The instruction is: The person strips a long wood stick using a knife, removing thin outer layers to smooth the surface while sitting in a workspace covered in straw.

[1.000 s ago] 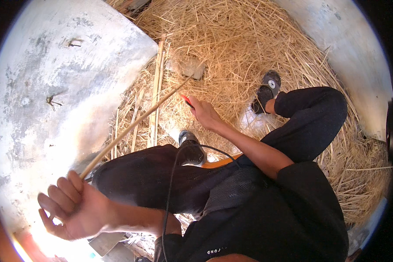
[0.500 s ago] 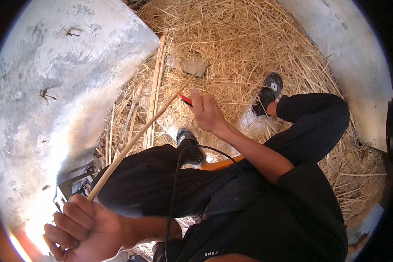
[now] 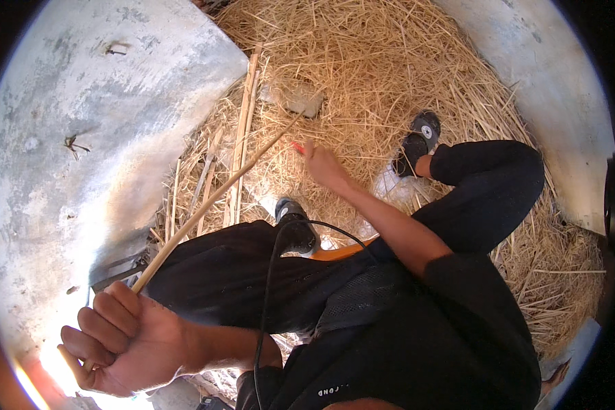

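In the head view, my left hand (image 3: 126,342) is closed in a fist at the lower left around the thick end of a long, pale wooden stick (image 3: 184,231). The stick slants up and away over my left thigh and narrows to a thin tip above the straw. Close beside that tip, my right hand (image 3: 324,166) is closed on a small red-and-black hand tool (image 3: 298,147). Only its red end shows past my fingers, a little to the right of the stick and seemingly apart from it. The rest of the tool is hidden in my grip.
Loose straw (image 3: 376,61) covers the ground. Long wooden strips (image 3: 242,130) lie left of my feet, near a flat grey stone (image 3: 304,104). Pale walls (image 3: 116,89) stand on both sides. A black cable (image 3: 270,294) hangs across my lap.
My right hand has shifted slightly away from me and turned, so less of the red-and-black tool shows. My left hand has risen a little in the picture with the stick.
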Tool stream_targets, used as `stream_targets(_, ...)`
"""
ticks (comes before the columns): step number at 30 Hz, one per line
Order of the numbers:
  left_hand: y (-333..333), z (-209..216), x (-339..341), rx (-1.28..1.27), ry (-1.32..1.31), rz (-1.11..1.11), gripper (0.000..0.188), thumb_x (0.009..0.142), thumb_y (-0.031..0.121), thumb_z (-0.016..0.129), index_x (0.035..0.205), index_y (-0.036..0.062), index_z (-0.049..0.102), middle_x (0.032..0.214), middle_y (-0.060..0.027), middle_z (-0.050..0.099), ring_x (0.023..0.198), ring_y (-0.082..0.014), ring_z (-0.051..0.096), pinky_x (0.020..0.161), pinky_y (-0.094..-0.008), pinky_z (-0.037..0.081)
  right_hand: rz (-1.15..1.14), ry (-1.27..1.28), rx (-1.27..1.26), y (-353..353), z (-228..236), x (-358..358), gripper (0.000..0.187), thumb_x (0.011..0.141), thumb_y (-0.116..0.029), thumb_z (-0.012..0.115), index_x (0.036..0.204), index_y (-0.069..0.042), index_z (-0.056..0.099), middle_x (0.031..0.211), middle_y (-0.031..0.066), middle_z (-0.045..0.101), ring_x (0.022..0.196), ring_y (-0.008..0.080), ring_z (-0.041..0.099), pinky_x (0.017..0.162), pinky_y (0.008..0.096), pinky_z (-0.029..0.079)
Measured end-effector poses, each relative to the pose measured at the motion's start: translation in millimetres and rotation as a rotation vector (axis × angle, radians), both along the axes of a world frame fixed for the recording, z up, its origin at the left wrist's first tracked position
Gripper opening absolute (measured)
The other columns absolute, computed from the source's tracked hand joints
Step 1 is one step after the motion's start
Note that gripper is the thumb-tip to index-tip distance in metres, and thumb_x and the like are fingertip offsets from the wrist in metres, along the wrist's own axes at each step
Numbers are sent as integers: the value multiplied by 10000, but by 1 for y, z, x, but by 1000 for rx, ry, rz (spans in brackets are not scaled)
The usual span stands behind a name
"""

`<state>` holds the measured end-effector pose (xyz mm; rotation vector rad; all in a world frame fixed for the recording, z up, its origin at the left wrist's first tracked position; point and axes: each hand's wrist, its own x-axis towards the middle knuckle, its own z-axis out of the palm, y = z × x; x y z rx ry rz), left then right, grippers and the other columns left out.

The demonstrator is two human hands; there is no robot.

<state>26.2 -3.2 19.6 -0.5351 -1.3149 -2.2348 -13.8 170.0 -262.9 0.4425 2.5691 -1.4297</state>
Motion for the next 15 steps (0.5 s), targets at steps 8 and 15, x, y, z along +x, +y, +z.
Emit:
stream_targets(8, 10, 1, -2, -68, -10, 70, 332, 852, 191, 305, 532, 154, 227, 424, 42, 150, 408, -73, 83, 413, -250, 113, 152, 347, -212, 7, -11, 6, 438, 920, -286, 291, 680, 31, 475, 493, 220, 483, 523, 366, 548, 500, 430, 410)
stream_targets(15, 14, 0, 0, 82, 40, 106, 367, 882, 223, 291, 528, 160, 218, 423, 42, 149, 405, -71, 80, 411, -249, 112, -125, 229, 309, 17, -24, 1, 294, 893, -207, 328, 882, 64, 441, 592, 213, 537, 502, 350, 543, 478, 446, 429)
